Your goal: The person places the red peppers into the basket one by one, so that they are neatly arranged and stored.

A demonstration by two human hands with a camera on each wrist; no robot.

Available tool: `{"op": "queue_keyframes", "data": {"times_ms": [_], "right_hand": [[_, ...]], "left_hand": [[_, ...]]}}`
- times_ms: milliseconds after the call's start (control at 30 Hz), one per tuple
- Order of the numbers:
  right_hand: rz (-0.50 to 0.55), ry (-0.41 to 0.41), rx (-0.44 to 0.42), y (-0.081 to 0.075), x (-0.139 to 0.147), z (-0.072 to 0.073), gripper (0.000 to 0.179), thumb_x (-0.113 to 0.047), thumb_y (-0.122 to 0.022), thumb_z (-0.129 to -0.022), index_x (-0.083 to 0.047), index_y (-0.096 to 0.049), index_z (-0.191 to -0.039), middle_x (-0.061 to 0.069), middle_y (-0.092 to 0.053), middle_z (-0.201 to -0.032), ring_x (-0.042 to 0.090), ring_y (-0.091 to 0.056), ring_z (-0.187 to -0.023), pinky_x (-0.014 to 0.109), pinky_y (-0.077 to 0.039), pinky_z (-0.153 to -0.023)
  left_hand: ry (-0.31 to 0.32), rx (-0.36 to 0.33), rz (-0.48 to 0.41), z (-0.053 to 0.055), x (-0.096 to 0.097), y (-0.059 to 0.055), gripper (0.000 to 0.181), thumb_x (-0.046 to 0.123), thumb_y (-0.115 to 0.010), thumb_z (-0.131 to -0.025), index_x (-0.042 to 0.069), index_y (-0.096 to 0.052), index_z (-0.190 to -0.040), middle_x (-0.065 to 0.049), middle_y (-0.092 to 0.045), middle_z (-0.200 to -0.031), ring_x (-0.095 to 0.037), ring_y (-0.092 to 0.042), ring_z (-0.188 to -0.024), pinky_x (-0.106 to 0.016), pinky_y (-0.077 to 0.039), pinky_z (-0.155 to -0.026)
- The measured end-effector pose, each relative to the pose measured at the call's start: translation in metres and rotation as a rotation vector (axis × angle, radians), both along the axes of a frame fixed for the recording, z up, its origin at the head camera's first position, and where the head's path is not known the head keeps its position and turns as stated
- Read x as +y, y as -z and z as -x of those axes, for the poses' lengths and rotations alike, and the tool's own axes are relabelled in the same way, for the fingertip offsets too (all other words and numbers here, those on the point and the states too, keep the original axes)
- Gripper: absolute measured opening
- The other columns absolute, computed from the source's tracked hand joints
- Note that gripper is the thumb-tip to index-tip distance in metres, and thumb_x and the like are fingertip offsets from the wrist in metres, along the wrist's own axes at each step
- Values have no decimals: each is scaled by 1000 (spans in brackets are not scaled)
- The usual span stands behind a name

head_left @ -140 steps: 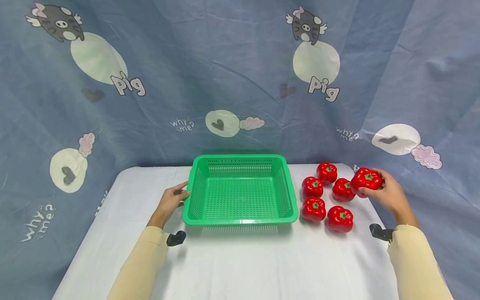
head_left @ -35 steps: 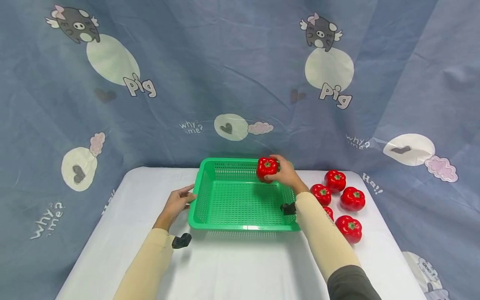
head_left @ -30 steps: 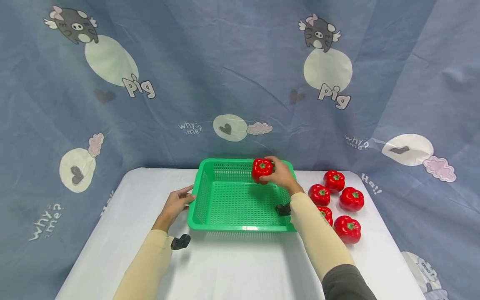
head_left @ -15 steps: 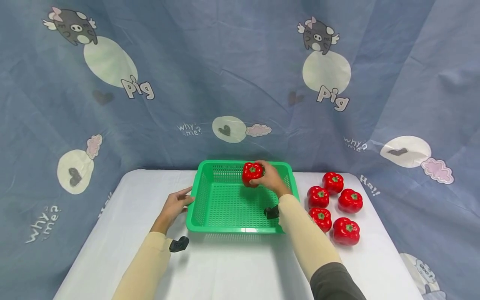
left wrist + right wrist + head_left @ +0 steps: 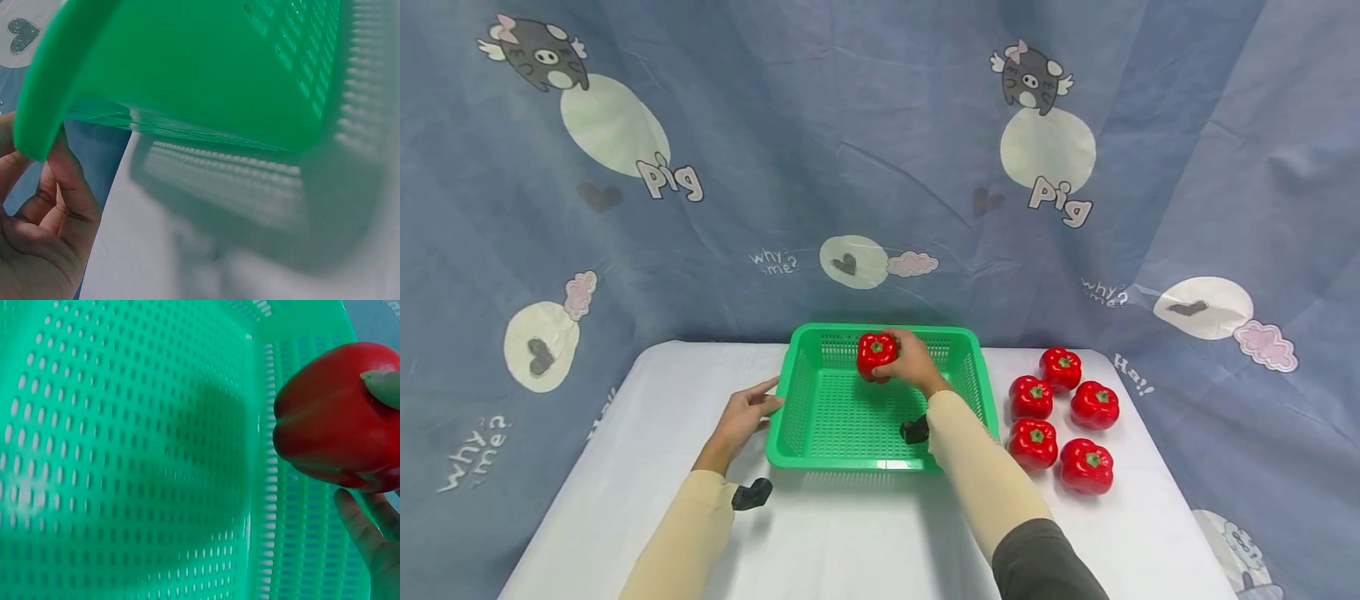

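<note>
A red bell pepper [image 5: 874, 358] is gripped in my right hand [image 5: 913, 363], above the back half of a green plastic basket [image 5: 850, 463]. In the right wrist view the pepper [image 5: 331, 419] hangs over the slotted floor, thumb on one side and fingers on the other. At the basket's left side my left hand [image 5: 741, 417] holds the rim. The left wrist view shows that rim [image 5: 47, 106] pinched between thumb and fingers, with the basket wall tilting away and its shadow on the cloth.
Several more red bell peppers [image 5: 1032, 443] stand grouped to the right of the basket on the white-covered table [image 5: 850, 533]. A blue printed curtain [image 5: 737, 167] hangs close behind the table's back edge.
My right hand took a pepper from the group at the right and carried it left over the basket, still drifting left. The left hand has stayed at the rim. The view shifted slightly.
</note>
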State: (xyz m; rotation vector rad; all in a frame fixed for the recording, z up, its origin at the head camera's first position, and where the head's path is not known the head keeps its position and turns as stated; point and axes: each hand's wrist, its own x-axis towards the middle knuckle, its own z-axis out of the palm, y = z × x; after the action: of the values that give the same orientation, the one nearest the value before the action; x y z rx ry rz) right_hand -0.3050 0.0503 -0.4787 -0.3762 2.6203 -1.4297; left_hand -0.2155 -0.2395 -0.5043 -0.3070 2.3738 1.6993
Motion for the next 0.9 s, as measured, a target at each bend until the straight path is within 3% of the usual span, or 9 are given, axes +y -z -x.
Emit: {"op": "queue_keyframes", "data": {"times_ms": [300, 900], "right_hand": [[11, 64, -50, 8, -31, -4, 72, -5, -80, -75, -5, -46, -138, 15, -51, -134, 34, -50, -121, 49, -49, -94], [23, 75, -52, 21, -66, -6, 73, -6, -81, -75, -3, -47, -140, 15, -51, -136, 34, -49, -123, 48, -48, -96]], "left_hand": [[6, 9, -11, 1, -1, 3, 56, 20, -60, -96, 11, -39, -148, -13, -59, -115, -13, -58, -91, -28, -52, -78], [-8, -8, -4, 0, -3, 2, 56, 19, -60, -96, 10, -39, -148, -14, -59, -116, -14, -57, -90, -29, -51, -77]]}}
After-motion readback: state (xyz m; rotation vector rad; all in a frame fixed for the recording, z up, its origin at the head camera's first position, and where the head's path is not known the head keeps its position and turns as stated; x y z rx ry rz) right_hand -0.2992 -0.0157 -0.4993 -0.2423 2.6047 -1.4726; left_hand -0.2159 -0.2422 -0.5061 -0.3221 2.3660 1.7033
